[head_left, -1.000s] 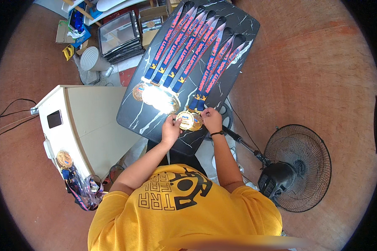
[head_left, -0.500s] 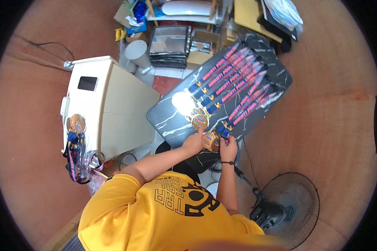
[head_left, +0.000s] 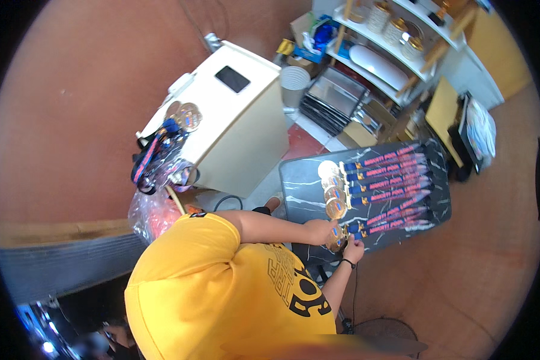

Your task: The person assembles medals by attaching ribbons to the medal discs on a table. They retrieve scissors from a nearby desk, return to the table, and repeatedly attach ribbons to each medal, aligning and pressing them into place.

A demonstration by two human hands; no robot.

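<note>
My left hand [head_left: 319,230] and right hand [head_left: 354,249] both pinch the same gold medal [head_left: 337,237] at the near edge of the black marbled worktop [head_left: 300,186]. To set it well, I'd line its disc up under the row of medals [head_left: 333,192] and lay its ribbon parallel to the ribbons [head_left: 390,189] beside it. Little bare room is left along the near edge. A white cabinet [head_left: 234,120] stands close on the left; shelves [head_left: 396,48] crowd the far side.
</note>
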